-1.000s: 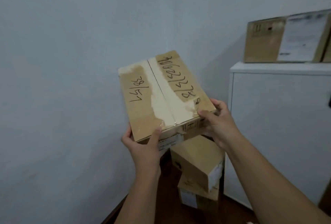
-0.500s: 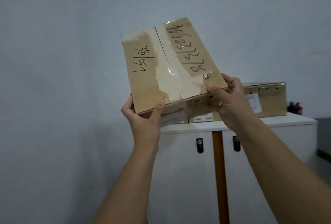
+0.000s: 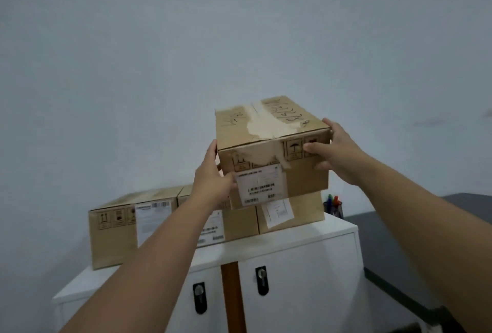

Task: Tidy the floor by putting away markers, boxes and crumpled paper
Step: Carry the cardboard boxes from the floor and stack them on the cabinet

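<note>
Below both hands stands a white cabinet (image 3: 292,250), its top serving as the counter for a row of three cardboard boxes (image 3: 125,226) pushed back toward the wall, presumably so more can be stacked on them. Between the hands is the taped box (image 3: 271,151), raised just above the right end of that row and level, probably about to be set down as a second layer. The left hand (image 3: 213,178) grips the box's near left corner, thumb on the labelled front; the right hand (image 3: 338,151) clamps the right edge, fingers curled round it. Just beyond and below the right hand, a mesh cup of markers (image 3: 333,206) sits on the counter.
</note>
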